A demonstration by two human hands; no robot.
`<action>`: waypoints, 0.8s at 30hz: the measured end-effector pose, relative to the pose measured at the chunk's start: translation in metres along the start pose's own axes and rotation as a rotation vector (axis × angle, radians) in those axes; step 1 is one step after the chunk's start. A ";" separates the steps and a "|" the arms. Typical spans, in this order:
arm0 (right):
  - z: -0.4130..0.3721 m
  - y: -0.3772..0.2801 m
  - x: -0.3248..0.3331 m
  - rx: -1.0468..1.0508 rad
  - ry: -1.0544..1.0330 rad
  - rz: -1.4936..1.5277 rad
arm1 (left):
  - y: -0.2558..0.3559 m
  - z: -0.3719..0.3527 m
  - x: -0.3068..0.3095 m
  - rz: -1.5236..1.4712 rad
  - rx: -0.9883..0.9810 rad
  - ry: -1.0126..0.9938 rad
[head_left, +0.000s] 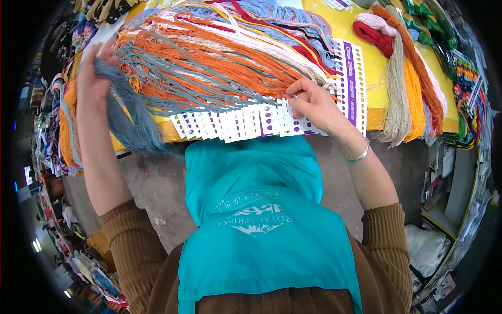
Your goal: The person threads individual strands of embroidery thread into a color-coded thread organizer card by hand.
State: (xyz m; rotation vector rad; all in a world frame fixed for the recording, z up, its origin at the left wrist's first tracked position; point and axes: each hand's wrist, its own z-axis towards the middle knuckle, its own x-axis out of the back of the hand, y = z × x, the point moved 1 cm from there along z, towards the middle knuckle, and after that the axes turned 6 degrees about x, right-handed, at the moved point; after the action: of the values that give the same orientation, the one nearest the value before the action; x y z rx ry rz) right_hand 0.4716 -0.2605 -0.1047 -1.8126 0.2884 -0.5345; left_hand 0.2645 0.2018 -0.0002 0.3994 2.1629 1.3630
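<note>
My left hand is raised at the left side of the table, gripping a thick hank of grey-blue embroidery thread that hangs over the front edge. My right hand pinches at the end of a grey-blue strand by the punched holes of the white thread cards. Those cards lie overlapped in a row along the front edge. Long orange threads stretch across the table from the cards, with grey-blue strands lying over them. The exact tip between my right fingers is hard to see.
A purple-and-white card strip lies right of my right hand. Beige, yellow and orange hanks drape over the table's right side. Light-blue threads lie at the back. More coloured bundles hang at the left edge.
</note>
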 end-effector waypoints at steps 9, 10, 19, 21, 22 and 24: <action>0.002 -0.035 -0.030 0.270 0.129 0.223 | -0.119 -0.141 -0.134 -0.415 0.361 -0.593; 0.002 -0.049 -0.039 0.283 0.136 0.247 | -0.126 -0.148 -0.141 -0.412 0.373 -0.601; 0.014 -0.080 -0.095 0.107 0.033 0.715 | -0.154 -0.165 -0.155 -0.117 0.328 -0.611; 0.014 -0.074 -0.098 0.121 0.038 0.782 | -0.156 -0.166 -0.153 -0.089 0.334 -0.617; 0.014 -0.071 -0.098 0.128 0.042 0.815 | -0.158 -0.165 -0.151 -0.080 0.326 -0.637; 0.011 -0.072 -0.096 0.069 0.041 0.818 | -0.160 -0.163 -0.149 -0.062 0.310 -0.679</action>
State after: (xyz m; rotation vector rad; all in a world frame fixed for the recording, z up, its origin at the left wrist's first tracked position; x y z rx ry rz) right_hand 0.3888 -0.1859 -0.0594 -1.4512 0.9674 0.0005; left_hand 0.2943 -0.0653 -0.0458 0.7771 1.7756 0.7030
